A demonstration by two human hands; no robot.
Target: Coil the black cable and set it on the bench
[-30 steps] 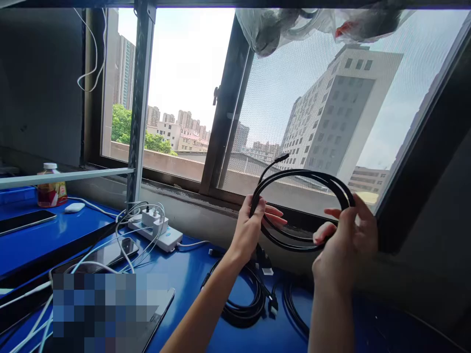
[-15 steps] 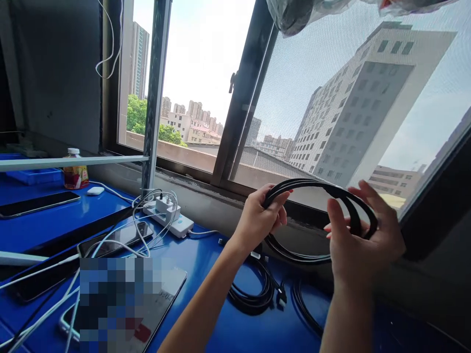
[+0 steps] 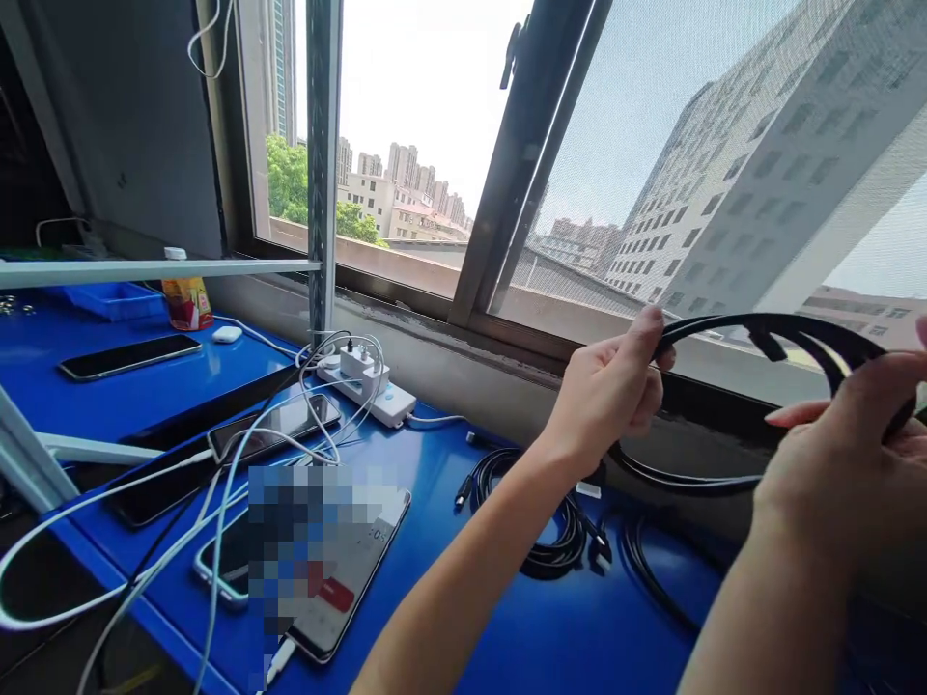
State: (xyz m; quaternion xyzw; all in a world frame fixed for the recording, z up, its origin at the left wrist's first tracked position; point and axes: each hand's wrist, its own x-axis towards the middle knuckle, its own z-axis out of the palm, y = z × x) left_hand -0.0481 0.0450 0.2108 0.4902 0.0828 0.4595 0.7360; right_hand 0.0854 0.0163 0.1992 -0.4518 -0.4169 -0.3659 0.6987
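A looped black cable (image 3: 724,326) is held up in front of the window, its loops spanning both hands. My left hand (image 3: 612,386) is closed on the left side of the coil, thumb pressed on top. At the right, my right hand (image 3: 847,434) curls round the other side of the loops, with part of its fingers past the frame edge. A short strap-like piece of the cable juts inside the coil. On the blue table below lie a second coiled black cable (image 3: 554,563) with its plugs showing, and another black coil (image 3: 648,577), partly behind my right arm.
A white power strip (image 3: 397,407) with chargers and tangled white cords sits by the wall. Several phones, including a large one (image 3: 383,541) with a lit screen, lie at left. A metal shelf post (image 3: 319,193) and a bottle (image 3: 188,301) stand behind.
The view has turned so the table things sit further left and the hands further right. My right hand's fingers, more spread before, now curl round the coil.
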